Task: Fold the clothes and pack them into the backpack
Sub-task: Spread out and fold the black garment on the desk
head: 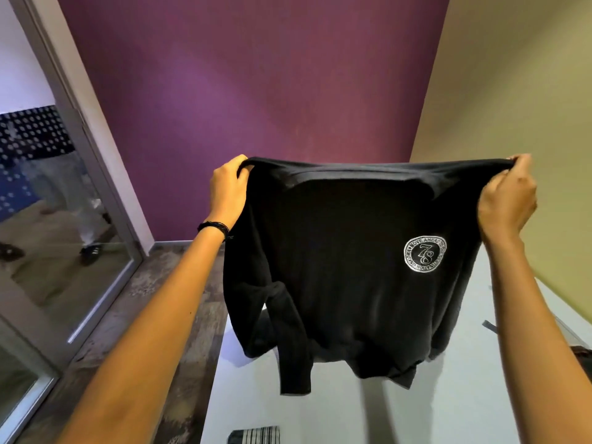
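Observation:
A black long-sleeved sweatshirt (346, 251) with a round white "78" badge hangs spread out in the air above the white table (448, 411). My left hand (227, 190) grips its left shoulder and my right hand (507, 200) grips its right shoulder, both at the same height. One sleeve dangles down at the lower left, and the hem hangs just above the tabletop. No backpack is in view.
A striped folded cloth (254, 435) lies at the table's near edge. A glass door (64, 238) stands to the left over a wooden floor (166, 302). A purple wall is ahead, with a beige wall to the right.

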